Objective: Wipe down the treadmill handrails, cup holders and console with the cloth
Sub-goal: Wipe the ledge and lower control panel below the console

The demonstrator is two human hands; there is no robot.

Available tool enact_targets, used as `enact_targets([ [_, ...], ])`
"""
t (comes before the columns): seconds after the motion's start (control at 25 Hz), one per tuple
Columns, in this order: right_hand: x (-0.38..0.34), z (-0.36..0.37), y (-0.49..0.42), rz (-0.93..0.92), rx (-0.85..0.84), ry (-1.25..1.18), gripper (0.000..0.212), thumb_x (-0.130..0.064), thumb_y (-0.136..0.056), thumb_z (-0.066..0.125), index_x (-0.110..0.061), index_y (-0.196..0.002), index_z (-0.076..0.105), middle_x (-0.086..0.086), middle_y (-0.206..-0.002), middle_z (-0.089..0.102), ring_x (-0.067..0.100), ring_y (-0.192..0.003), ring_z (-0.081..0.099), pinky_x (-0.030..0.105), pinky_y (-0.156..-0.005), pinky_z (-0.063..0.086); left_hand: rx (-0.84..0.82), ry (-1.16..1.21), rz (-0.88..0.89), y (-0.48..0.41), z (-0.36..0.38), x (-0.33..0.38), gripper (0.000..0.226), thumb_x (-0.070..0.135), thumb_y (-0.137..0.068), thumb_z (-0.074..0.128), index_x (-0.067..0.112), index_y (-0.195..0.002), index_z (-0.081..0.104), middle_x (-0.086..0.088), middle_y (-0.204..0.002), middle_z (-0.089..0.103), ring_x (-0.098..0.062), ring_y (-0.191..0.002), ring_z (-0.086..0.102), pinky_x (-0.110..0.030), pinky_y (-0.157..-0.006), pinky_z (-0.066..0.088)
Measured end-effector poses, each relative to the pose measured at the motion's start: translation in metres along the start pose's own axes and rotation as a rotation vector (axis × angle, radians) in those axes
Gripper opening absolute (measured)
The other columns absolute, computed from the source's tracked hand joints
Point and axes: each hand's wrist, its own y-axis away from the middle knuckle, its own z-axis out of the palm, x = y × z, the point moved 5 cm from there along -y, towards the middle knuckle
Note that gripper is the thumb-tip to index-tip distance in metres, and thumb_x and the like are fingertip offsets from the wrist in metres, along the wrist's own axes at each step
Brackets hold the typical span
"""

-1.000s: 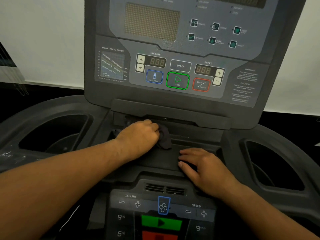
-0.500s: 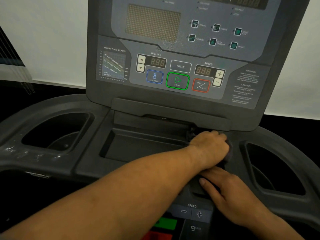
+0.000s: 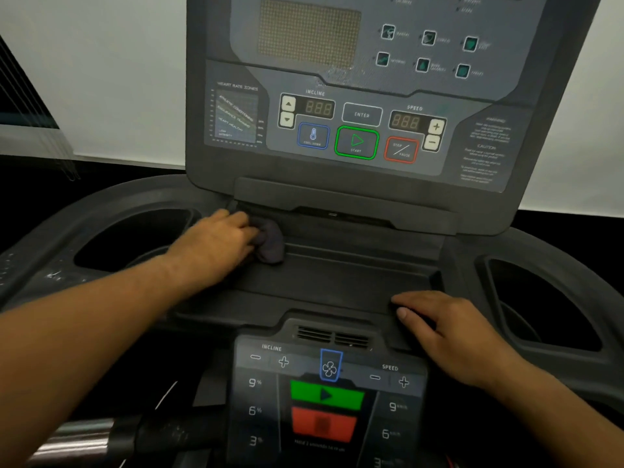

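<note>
My left hand (image 3: pixel 216 244) grips a bunched dark cloth (image 3: pixel 270 243) and presses it into the back left corner of the shallow centre tray (image 3: pixel 354 275), just under the console's lower ledge. My right hand (image 3: pixel 445 329) rests flat, fingers straight, on the tray's front right rim. The upright console (image 3: pixel 358 96) with its display and buttons stands behind the tray. A deep left cup holder (image 3: pixel 135 241) and a right cup holder (image 3: pixel 540 302) flank the tray.
A lower control panel (image 3: pixel 327 396) with incline, speed, fan, green and red buttons sits in front of the tray. A metal handrail bar (image 3: pixel 77 437) shows at the bottom left. White wall panels lie behind the treadmill.
My left hand has swept the cloth from the tray's right end back to its left corner. My right hand stays resting on the tray's front rim.
</note>
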Motion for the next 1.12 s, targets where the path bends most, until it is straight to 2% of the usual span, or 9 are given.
enact_targets([
  [0.16,0.003,0.0,-0.019,0.006,0.015,0.035,0.029,-0.03,-0.092,0.063,-0.019,-0.118,0.069,-0.006,-0.117,0.067,0.01,-0.113,0.057,0.011,-0.095,0.032,-0.02,-0.004,-0.193,0.001,-0.005,-0.004,0.03,0.032,-0.096,0.052,0.014,-0.116,0.065,-0.01,-0.117,0.058,-0.031,-0.097,0.055,-0.042,-0.088,0.047],
  [0.32,0.01,0.006,-0.023,0.045,0.076,-0.008,0.031,-0.036,-0.091,0.061,-0.021,-0.117,0.069,-0.01,-0.114,0.063,0.008,-0.108,0.058,0.02,-0.094,0.042,-0.109,-0.093,-0.372,-0.003,-0.007,0.015,0.031,0.02,-0.097,0.048,0.012,-0.126,0.055,-0.01,-0.124,0.053,-0.029,-0.11,0.052,-0.037,-0.089,0.045],
  [0.4,0.013,0.006,-0.023,0.063,0.079,-0.011,0.032,-0.038,-0.091,0.06,-0.022,-0.118,0.069,-0.011,-0.115,0.062,0.006,-0.108,0.057,0.019,-0.093,0.041,-0.17,-0.148,-0.443,-0.005,-0.01,0.016,0.032,0.017,-0.098,0.046,0.009,-0.128,0.054,-0.013,-0.125,0.052,-0.029,-0.111,0.053,-0.035,-0.087,0.045],
  [0.52,0.015,0.006,-0.026,0.072,0.098,0.021,0.034,-0.041,-0.09,0.059,-0.022,-0.117,0.069,-0.011,-0.116,0.063,0.007,-0.109,0.057,0.017,-0.092,0.039,-0.258,-0.047,-0.592,0.002,-0.005,-0.015,0.026,0.018,-0.096,0.051,0.009,-0.118,0.063,-0.014,-0.117,0.061,-0.03,-0.104,0.061,-0.037,-0.083,0.05],
  [0.6,0.013,0.007,-0.031,0.078,0.111,0.057,0.036,-0.042,-0.09,0.059,-0.023,-0.119,0.069,-0.009,-0.118,0.063,0.009,-0.112,0.055,0.016,-0.091,0.036,-0.186,0.019,-0.643,0.008,-0.007,-0.023,0.024,0.02,-0.097,0.051,0.011,-0.114,0.065,-0.012,-0.112,0.062,-0.03,-0.101,0.061,-0.038,-0.085,0.053],
  [0.72,0.005,0.01,-0.039,0.047,0.088,0.119,0.039,-0.045,-0.092,0.057,-0.024,-0.124,0.066,-0.009,-0.121,0.062,0.009,-0.114,0.051,0.015,-0.09,0.031,-0.097,-0.05,-0.452,0.005,-0.005,0.004,0.029,0.026,-0.098,0.051,0.021,-0.124,0.06,-0.005,-0.123,0.053,-0.024,-0.109,0.052,-0.032,-0.087,0.044],
  [0.8,0.003,0.011,-0.043,0.01,0.078,0.129,0.04,-0.047,-0.093,0.055,-0.024,-0.124,0.066,-0.008,-0.121,0.063,0.009,-0.113,0.052,0.017,-0.09,0.033,-0.086,-0.056,-0.359,0.0,-0.004,0.011,0.03,0.027,-0.097,0.053,0.023,-0.126,0.06,-0.002,-0.126,0.051,-0.022,-0.109,0.049,-0.031,-0.088,0.043],
  [1.0,0.001,0.011,-0.042,0.01,0.079,0.109,0.038,-0.045,-0.092,0.057,-0.026,-0.123,0.067,-0.01,-0.123,0.062,0.006,-0.114,0.051,0.015,-0.092,0.034,-0.104,0.078,-0.225,-0.022,-0.012,0.042,0.032,0.024,-0.098,0.05,0.025,-0.128,0.06,-0.001,-0.127,0.05,-0.023,-0.113,0.048,-0.032,-0.09,0.042],
  [1.12,0.002,0.011,-0.042,0.006,0.078,0.113,0.037,-0.044,-0.093,0.056,-0.027,-0.124,0.065,-0.012,-0.124,0.061,0.004,-0.115,0.048,0.012,-0.092,0.031,-0.074,0.1,-0.057,-0.043,-0.023,0.083,0.031,0.023,-0.099,0.047,0.024,-0.127,0.061,-0.003,-0.128,0.05,-0.025,-0.113,0.048,-0.033,-0.09,0.041],
])
